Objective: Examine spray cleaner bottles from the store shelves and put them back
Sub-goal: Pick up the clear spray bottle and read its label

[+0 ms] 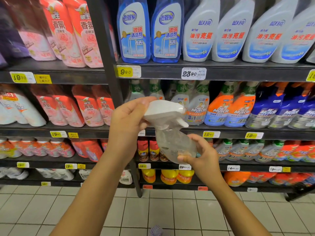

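I hold a clear spray cleaner bottle (172, 142) with a white trigger head in front of the shelves, tilted so its base points down to the right. My left hand (127, 120) grips the white spray head from the left. My right hand (202, 154) curls around the lower body of the bottle, thumb across its front. The bottle's label is not visible from here.
Dark store shelves (221, 72) hold rows of cleaners: blue glass-cleaner bottles (134, 31), white spray bottles (199, 34), orange and blue trigger bottles (219, 108), red refill pouches (88, 108) on the left. A dark upright post (109, 65) divides the bays. Tiled floor (170, 210) lies below.
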Motion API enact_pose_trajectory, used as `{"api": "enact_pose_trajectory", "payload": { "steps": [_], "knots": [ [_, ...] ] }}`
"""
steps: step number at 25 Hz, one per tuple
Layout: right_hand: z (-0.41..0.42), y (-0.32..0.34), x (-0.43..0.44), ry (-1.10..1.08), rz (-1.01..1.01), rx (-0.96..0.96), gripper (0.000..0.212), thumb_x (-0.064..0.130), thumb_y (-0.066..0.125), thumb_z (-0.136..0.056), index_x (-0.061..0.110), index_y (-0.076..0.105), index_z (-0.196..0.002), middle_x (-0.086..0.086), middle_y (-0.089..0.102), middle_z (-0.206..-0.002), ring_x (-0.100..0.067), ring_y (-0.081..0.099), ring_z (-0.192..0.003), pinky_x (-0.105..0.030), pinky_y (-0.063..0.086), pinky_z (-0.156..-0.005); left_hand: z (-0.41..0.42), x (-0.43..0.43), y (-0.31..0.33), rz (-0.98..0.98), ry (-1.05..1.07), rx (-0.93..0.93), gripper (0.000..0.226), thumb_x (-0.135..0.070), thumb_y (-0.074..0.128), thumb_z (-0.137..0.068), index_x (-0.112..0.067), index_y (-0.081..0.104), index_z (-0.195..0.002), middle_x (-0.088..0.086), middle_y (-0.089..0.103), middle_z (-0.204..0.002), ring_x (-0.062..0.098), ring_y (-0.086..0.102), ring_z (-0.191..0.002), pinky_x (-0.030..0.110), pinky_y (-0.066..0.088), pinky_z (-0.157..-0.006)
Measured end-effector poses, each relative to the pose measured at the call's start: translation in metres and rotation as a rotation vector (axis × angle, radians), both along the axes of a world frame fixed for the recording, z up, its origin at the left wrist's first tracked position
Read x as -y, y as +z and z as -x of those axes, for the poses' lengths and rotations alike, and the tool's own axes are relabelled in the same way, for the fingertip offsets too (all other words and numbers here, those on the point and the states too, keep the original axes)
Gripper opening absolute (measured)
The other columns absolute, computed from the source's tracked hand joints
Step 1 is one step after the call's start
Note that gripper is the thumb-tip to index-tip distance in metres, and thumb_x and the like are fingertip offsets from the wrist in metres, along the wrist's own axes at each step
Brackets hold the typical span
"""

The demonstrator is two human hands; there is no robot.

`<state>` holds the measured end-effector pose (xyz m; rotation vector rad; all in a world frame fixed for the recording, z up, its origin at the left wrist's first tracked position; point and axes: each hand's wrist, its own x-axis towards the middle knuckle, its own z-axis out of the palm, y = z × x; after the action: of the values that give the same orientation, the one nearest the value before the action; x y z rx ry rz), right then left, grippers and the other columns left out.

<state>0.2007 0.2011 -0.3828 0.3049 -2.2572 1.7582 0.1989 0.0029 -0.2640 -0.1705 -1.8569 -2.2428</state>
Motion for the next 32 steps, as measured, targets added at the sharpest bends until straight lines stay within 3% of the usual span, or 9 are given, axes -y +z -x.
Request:
{"api": "enact_pose_trajectory", "payload": {
  "steps": [3, 6, 9, 13, 17, 21, 25, 29, 32],
  "knots": [
    [-0.001, 0.009, -0.002, 0.107, 0.083, 0.094, 0.066, 0.005, 0.090, -0.054, 0.052, 0.067, -0.094, 0.021, 0.072, -0.099, -0.001, 0.069, -0.092, -0.015, 0.054, -0.068, 0.013, 0.009, -0.004, -0.022, 0.034, 0.014, 0.028, -0.019, 0.043, -0.101, -0.009, 0.069, -0.107, 0.007, 0.073, -0.096, 0.017, 0.069, -0.088, 0.030, 0.059, -0.077],
    [-0.005, 0.023, 0.001, 0.260, 0.239, 0.202, 0.051, 0.011, 0.092, -0.053, 0.031, 0.074, -0.096, -0.002, 0.077, -0.094, -0.019, 0.074, -0.087, -0.027, 0.058, -0.065, 0.024, 0.011, -0.002, -0.009, -0.073, -0.017, 0.033, -0.021, 0.040, -0.102, -0.010, 0.054, -0.130, 0.007, 0.068, -0.097, 0.016, 0.065, -0.096, 0.030, 0.054, -0.092],
    [-0.009, 0.040, 0.006, 0.360, 0.379, 0.263, 0.039, 0.015, 0.083, -0.061, 0.011, 0.074, -0.099, -0.014, 0.075, -0.093, -0.028, 0.073, -0.085, -0.030, 0.057, -0.066, 0.029, 0.012, -0.007, 0.068, -0.205, -0.015, 0.039, -0.014, 0.039, -0.102, -0.007, 0.041, -0.140, 0.011, 0.058, -0.129, 0.022, 0.058, -0.116, 0.042, 0.046, -0.103],
    [-0.010, 0.074, 0.007, 0.334, 0.428, 0.278, 0.039, 0.006, 0.082, -0.059, 0.007, 0.072, -0.096, -0.012, 0.076, -0.088, -0.024, 0.074, -0.077, -0.026, 0.056, -0.061, 0.014, 0.010, -0.014, -0.022, -0.359, 0.087, 0.044, -0.046, 0.049, -0.093, -0.017, 0.062, -0.123, 0.009, 0.067, -0.122, 0.024, 0.063, -0.113, 0.040, 0.053, -0.091],
    [-0.006, 0.096, 0.012, 0.253, 0.481, 0.284, 0.028, 0.016, 0.078, -0.064, 0.002, 0.073, -0.088, -0.011, 0.075, -0.081, -0.022, 0.072, -0.071, -0.025, 0.055, -0.057, -0.003, 0.007, -0.025, -0.014, -0.341, 0.067, 0.052, -0.044, 0.058, -0.084, -0.020, 0.054, -0.129, 0.006, 0.066, -0.122, 0.027, 0.064, -0.111, 0.041, 0.057, -0.082],
    [0.003, 0.112, 0.021, 0.183, 0.490, 0.355, 0.054, 0.025, 0.082, -0.062, -0.013, 0.067, -0.097, -0.021, 0.074, -0.093, -0.033, 0.072, -0.085, -0.036, 0.060, -0.072, -0.003, 0.001, -0.022, 0.070, -0.336, 0.116, 0.045, -0.033, 0.066, -0.085, -0.014, 0.057, -0.125, 0.005, 0.071, -0.113, 0.024, 0.069, -0.101, 0.039, 0.060, -0.074],
    [0.017, 0.132, 0.018, 0.166, 0.367, 0.419, 0.044, 0.033, 0.078, -0.065, 0.000, 0.074, -0.094, -0.014, 0.075, -0.097, -0.031, 0.071, -0.095, -0.042, 0.055, -0.089, 0.011, 0.000, -0.006, 0.034, -0.283, 0.165, 0.042, -0.036, 0.062, -0.083, -0.007, 0.066, -0.113, 0.010, 0.074, -0.105, 0.025, 0.071, -0.095, 0.033, 0.059, -0.066],
    [0.024, 0.145, 0.012, 0.269, 0.403, 0.468, 0.034, 0.033, 0.073, -0.066, 0.012, 0.074, -0.093, -0.007, 0.075, -0.093, -0.022, 0.071, -0.087, -0.034, 0.059, -0.075, 0.018, 0.001, 0.007, -0.051, -0.221, 0.217, 0.025, -0.034, 0.063, -0.088, -0.013, 0.076, -0.091, 0.008, 0.076, -0.097, 0.023, 0.073, -0.088, 0.032, 0.059, -0.062],
    [0.023, 0.148, 0.013, 0.317, 0.424, 0.446, 0.016, 0.030, 0.068, -0.081, 0.017, 0.077, -0.077, 0.000, 0.074, -0.078, -0.014, 0.071, -0.075, -0.029, 0.059, -0.068, 0.021, 0.000, 0.014, -0.161, -0.205, 0.265, 0.028, -0.034, 0.060, -0.091, -0.011, 0.072, -0.100, 0.008, 0.076, -0.096, 0.023, 0.073, -0.087, 0.032, 0.058, -0.060]
  ]
}}
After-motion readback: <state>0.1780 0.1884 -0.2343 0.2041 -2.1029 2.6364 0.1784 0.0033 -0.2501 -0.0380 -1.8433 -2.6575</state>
